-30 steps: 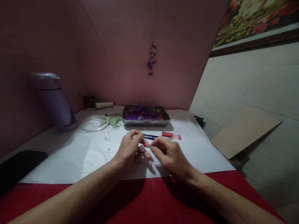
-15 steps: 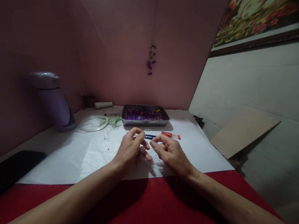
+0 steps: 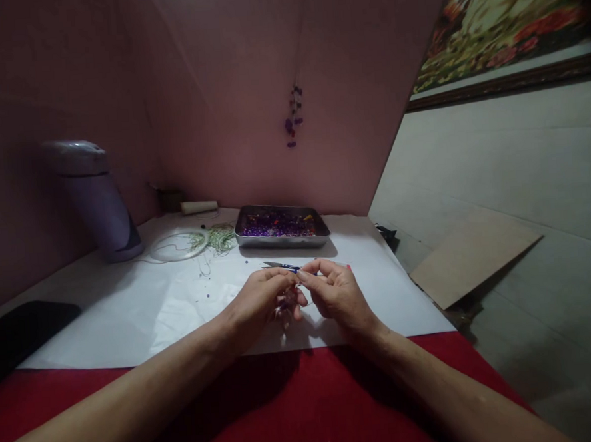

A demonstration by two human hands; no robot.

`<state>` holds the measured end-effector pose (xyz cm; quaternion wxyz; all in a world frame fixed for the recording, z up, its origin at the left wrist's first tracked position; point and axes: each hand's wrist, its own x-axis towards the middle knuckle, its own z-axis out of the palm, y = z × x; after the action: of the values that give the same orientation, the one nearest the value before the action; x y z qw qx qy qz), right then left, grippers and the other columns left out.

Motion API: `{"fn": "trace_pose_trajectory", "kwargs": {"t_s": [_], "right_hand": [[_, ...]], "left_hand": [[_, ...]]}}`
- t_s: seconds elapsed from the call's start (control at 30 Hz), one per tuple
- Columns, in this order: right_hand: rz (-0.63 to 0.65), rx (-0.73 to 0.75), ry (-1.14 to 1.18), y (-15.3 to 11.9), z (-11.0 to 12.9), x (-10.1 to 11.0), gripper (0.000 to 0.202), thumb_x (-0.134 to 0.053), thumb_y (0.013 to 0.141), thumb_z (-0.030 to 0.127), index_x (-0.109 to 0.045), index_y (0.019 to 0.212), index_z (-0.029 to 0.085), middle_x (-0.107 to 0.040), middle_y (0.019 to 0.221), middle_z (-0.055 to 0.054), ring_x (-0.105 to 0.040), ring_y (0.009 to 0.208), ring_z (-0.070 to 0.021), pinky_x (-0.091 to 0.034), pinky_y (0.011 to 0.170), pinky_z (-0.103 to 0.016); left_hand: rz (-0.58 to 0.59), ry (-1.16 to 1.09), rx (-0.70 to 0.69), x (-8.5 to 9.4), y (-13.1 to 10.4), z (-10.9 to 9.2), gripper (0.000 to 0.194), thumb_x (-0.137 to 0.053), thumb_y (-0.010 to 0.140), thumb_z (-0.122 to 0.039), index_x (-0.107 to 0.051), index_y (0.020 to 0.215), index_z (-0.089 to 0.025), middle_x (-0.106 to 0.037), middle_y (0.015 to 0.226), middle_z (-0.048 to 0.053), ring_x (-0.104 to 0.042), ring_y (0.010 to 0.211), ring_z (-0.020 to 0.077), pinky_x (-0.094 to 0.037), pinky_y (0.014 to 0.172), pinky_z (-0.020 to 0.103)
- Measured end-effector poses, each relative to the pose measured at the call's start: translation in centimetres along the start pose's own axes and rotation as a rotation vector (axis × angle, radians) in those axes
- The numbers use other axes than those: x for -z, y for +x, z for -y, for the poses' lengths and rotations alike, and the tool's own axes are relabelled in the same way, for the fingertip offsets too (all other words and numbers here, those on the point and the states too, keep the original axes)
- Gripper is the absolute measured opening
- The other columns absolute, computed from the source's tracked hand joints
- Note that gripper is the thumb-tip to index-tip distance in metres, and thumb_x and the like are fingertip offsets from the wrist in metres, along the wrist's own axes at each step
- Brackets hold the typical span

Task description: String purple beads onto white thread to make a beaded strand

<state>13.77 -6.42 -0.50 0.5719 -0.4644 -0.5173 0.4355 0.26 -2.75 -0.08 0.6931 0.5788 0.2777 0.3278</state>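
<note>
My left hand [image 3: 260, 300] is closed above the white sheet, with thumb and forefinger pinched. A small string of purplish beads [image 3: 283, 304] hangs below its fingers, partly hidden and blurred. My right hand [image 3: 340, 299] is pinched shut, its fingertips touching those of the left. What the right fingertips hold is too small to make out. Just behind the hands lies a pair of blue-handled thread snips [image 3: 274, 265], partly covered by the fingers. A metal tray [image 3: 283, 242] filled with purple beads and a few red and yellow pieces stands farther back.
A coil of clear line [image 3: 158, 255] and tangled green thread [image 3: 221, 239] lie left of the tray. Behind them is a pale roll [image 3: 199, 207]. A purple flask [image 3: 102, 216] and a dark flat object [image 3: 37, 333] are at left. A beaded strand [image 3: 290, 124] hangs against the pink wall.
My hands have come together, so their fingertips now meet where there was a gap. The right hand now covers most of the red object behind it. The view has shifted slightly.
</note>
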Motion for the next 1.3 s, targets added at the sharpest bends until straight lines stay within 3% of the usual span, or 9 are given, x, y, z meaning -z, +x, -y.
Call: {"fn": "trace_pose_trajectory", "kwargs": {"t_s": [0.47, 0.8, 1.0, 1.3], "right_hand": [[-0.029, 0.001, 0.006, 0.1, 0.0, 0.0, 0.021, -0.061, 0.075, 0.036, -0.052, 0.073, 0.017, -0.042, 0.039, 0.009, -0.021, 0.032, -0.003, -0.012, 0.032, -0.018], [-0.079, 0.189, -0.207, -0.2, -0.3, 0.2, 0.015, -0.055, 0.081, 0.033, -0.05, 0.079, 0.019, -0.045, 0.046, 0.008, -0.04, 0.038, -0.0069, -0.027, 0.038, -0.018], [-0.142, 0.357, -0.4, -0.2, -0.6, 0.5, 0.013, -0.051, 0.085, 0.029, -0.053, 0.079, 0.018, -0.053, 0.063, 0.002, -0.048, 0.054, -0.01, -0.038, 0.051, -0.022], [-0.162, 0.369, -0.44, 0.4, -0.8, 1.0, 0.009, -0.049, 0.085, 0.023, -0.056, 0.085, 0.017, -0.056, 0.067, 0.0, -0.052, 0.06, -0.0125, -0.042, 0.057, -0.025]], "left_hand": [[0.013, -0.123, 0.062, 0.1, 0.0, -0.1, 0.007, -0.058, 0.071, -0.018, -0.055, 0.071, -0.013, -0.061, 0.067, 0.005, -0.049, 0.049, 0.0081, -0.029, 0.045, 0.02], [0.023, -0.137, 0.055, 0.2, -0.2, -0.1, 0.004, -0.058, 0.067, -0.011, -0.057, 0.07, -0.012, -0.061, 0.069, 0.004, -0.048, 0.05, 0.0068, -0.03, 0.048, 0.02], [-0.003, -0.126, 0.068, 0.2, 0.0, -0.2, 0.005, -0.059, 0.069, -0.016, -0.057, 0.071, -0.011, -0.061, 0.068, 0.006, -0.048, 0.048, 0.0068, -0.029, 0.045, 0.019], [-0.009, -0.142, 0.082, 0.1, 0.0, -0.3, 0.008, -0.057, 0.069, -0.018, -0.058, 0.074, -0.011, -0.062, 0.067, 0.006, -0.051, 0.048, 0.0089, -0.029, 0.042, 0.019]]}}
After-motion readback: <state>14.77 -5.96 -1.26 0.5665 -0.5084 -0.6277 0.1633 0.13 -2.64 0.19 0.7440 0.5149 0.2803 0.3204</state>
